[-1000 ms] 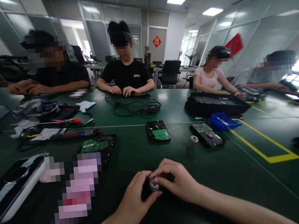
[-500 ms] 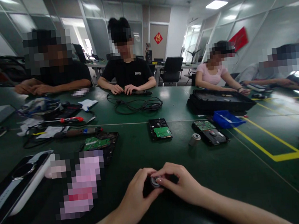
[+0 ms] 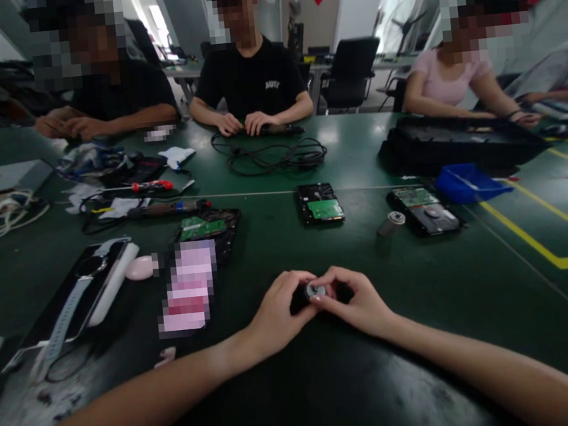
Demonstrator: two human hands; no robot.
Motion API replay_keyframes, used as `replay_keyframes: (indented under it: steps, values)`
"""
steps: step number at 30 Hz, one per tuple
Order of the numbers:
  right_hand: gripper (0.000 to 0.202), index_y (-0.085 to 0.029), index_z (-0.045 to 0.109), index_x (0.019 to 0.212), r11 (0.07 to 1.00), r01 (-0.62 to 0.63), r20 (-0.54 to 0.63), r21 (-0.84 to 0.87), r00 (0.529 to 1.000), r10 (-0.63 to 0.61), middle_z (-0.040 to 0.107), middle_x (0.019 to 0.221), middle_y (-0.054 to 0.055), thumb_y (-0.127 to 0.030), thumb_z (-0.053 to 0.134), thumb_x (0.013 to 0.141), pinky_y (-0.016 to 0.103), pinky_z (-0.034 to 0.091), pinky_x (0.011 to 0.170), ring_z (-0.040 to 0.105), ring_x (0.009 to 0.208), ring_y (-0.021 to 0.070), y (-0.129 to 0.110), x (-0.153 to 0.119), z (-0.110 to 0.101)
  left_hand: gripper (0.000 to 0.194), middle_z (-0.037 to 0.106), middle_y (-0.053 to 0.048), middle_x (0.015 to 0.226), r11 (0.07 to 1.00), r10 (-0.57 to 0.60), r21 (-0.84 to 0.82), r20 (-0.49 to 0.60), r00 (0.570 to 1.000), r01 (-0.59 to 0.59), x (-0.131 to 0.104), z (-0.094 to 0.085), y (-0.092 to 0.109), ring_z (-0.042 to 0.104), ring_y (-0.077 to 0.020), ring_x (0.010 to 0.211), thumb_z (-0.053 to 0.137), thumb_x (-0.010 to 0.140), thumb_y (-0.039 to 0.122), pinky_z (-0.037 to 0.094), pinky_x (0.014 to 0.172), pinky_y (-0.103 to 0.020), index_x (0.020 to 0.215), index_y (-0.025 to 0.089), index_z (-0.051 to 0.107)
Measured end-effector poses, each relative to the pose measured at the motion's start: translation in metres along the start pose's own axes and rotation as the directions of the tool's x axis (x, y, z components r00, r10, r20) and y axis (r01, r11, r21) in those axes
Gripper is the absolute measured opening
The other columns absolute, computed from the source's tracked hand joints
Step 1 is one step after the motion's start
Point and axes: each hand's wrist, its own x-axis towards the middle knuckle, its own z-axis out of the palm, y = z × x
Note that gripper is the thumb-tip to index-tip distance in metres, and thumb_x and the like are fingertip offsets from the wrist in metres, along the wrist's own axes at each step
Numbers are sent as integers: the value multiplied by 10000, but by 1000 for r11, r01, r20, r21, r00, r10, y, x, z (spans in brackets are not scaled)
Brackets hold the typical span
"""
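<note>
Both of my hands meet at the near middle of the green table (image 3: 261, 242). My left hand (image 3: 278, 310) curves round the left side of a small round metal part (image 3: 315, 291). The fingers of my right hand (image 3: 355, 300) close on the same part from the right, with fingertips over its top. Beyond them lies a hard drive with a green board (image 3: 321, 204). A small metal cylinder (image 3: 391, 223) stands to the right, beside another opened hard drive (image 3: 427, 209).
On the left are a watch (image 3: 91, 266), a white earbud case (image 3: 140, 268), a blurred pink item (image 3: 191, 289), a red screwdriver (image 3: 151, 185) and another drive (image 3: 210, 230). Farther back are black cable (image 3: 278, 156), a black tray (image 3: 463, 142), a blue scoop (image 3: 472, 183) and several seated people.
The view has tilted down and shifted, so the table items appear higher and farther right. Both hands remain around the small metal part.
</note>
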Motion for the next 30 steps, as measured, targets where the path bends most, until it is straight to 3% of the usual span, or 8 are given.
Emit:
replay_keyframes:
  steps: [6,15,20,25,30]
  values:
    - [216,-171,629,812,995,-88,-28,56,996,90,490,621,-48,-366,719,791,231,361,529,437,550,96,1,2,8,327,623,-39,1046,999,27,25,-23,999,-26,-1,1,-1,592,-208,976,692,825,169,472,873,-333,1115,210,546]
    - [325,-170,582,760,993,-101,34,65,995,99,495,620,-49,-476,686,796,219,361,518,445,535,94,2,10,5,301,633,-45,1041,997,52,60,-79,995,-48,0,1,0,597,-227,988,714,814,200,470,887,-366,1081,213,578]
    - [354,-160,594,764,996,-90,44,6,995,89,526,615,-43,-502,679,791,213,370,507,460,530,94,-18,-1,2,256,659,-25,977,996,54,69,-83,995,-49,-5,-4,16,612,-232,946,739,793,211,465,860,-370,1013,220,608]
    - [306,-144,623,764,995,-90,66,-36,993,93,562,647,-31,-439,696,802,214,372,540,467,570,93,-54,-50,8,290,670,-15,1002,999,29,42,-30,999,-28,-50,1,53,617,-227,967,763,783,267,453,870,-355,1025,224,610]
    - [323,-138,610,754,992,-119,107,-31,987,121,547,624,-38,-447,679,817,199,358,509,453,550,84,-64,-120,28,315,680,-8,971,999,-19,46,24,1000,18,-115,22,80,630,-223,921,798,744,259,471,828,-335,1011,229,634]
